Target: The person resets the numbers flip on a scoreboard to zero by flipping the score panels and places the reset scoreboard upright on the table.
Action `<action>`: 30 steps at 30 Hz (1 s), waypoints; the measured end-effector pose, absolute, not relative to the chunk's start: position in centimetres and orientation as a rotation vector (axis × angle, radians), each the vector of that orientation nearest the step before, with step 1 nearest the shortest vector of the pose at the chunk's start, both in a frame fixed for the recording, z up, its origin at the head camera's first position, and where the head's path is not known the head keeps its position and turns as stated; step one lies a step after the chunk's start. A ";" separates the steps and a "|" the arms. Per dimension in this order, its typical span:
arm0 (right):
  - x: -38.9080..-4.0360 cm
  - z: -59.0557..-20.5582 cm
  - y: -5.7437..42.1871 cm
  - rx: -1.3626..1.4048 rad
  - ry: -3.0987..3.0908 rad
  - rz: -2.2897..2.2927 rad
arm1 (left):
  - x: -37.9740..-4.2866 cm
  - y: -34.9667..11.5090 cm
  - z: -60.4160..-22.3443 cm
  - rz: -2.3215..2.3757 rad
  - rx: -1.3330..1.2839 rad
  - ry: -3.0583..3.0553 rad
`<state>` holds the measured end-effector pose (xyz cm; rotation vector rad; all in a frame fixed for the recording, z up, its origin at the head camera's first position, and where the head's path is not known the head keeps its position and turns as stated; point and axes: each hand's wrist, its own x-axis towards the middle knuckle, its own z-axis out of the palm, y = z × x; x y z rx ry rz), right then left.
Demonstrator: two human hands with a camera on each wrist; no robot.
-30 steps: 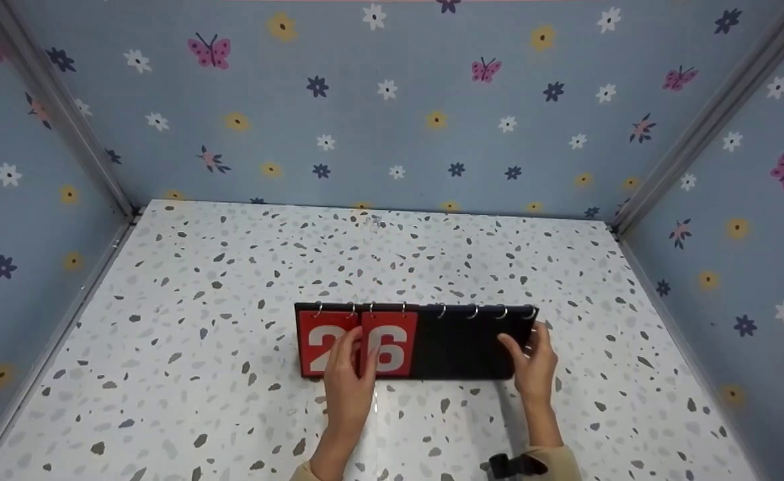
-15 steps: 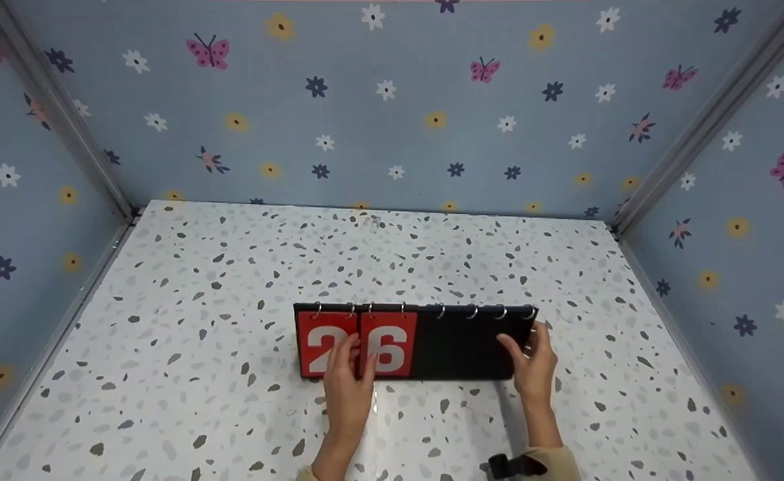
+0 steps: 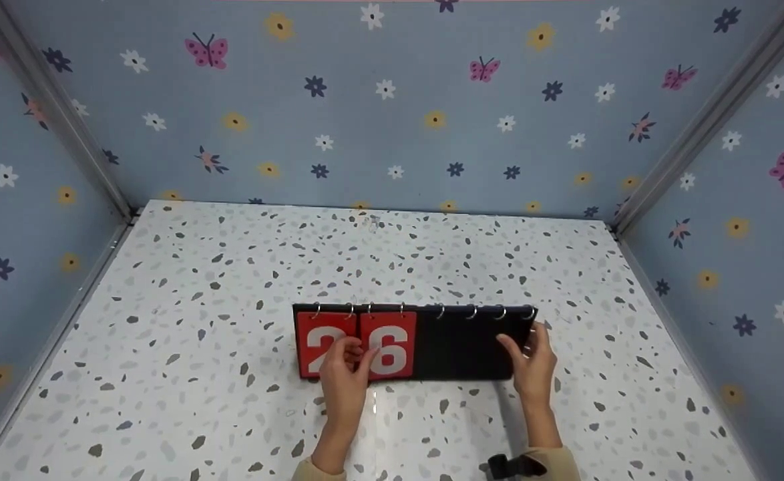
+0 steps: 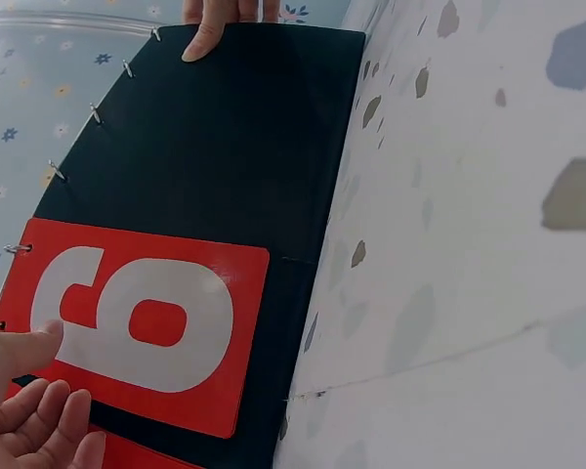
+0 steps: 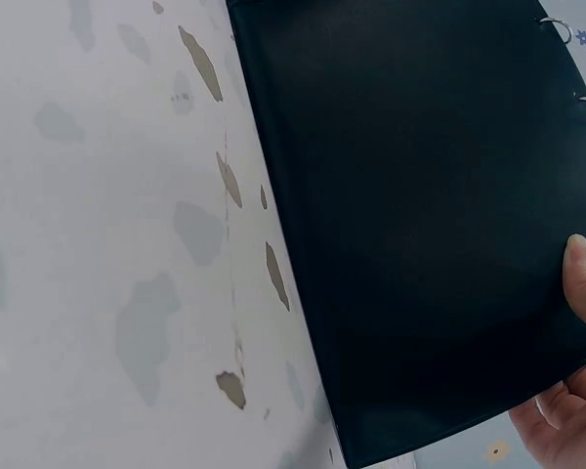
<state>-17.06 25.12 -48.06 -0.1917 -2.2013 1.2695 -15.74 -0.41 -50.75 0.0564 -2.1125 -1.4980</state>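
Observation:
A black flip scoreboard (image 3: 462, 347) stands on the speckled table, with metal rings along its top edge. Two red number cards hang on its left half: a white 2 (image 3: 318, 344) and a white 6 (image 3: 392, 351). My right hand (image 3: 534, 367) grips the board's right end, thumb (image 5: 581, 264) on the front and fingers behind. My left hand (image 3: 345, 381) is in front of the gap between the cards, its fingers (image 4: 54, 420) loosely bent. Its thumb overlaps the left part of the 6 in the left wrist view; whether it touches the card I cannot tell.
The white speckled table (image 3: 232, 267) extends around the board. Blue panels (image 3: 399, 100) printed with flowers and butterflies enclose it at the back and both sides. A black strap (image 3: 515, 465) sits at the right sleeve.
The left hand's fingers have bent further and the hand has drawn slightly down and left from the cards. The right hand and the scoreboard look unchanged.

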 end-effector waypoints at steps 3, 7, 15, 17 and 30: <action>-17.6 -49.3 25.8 -0.185 -2.193 1.277 | -15.8 -0.5 -50.7 -1.504 0.078 -2.119; -18.1 -50.6 26.7 -0.191 -2.185 1.303 | -15.8 -0.8 -50.6 -1.529 0.094 -2.118; -18.1 -50.8 26.8 -0.205 -2.195 1.289 | -15.2 -1.0 -50.1 -1.541 0.103 -2.155; -18.1 -50.8 26.8 -0.206 -2.193 1.290 | -15.0 -1.1 -49.9 -1.528 0.095 -2.162; -18.1 -50.6 26.7 -0.205 -2.207 1.280 | -13.7 -2.0 -47.2 -1.625 0.111 -2.218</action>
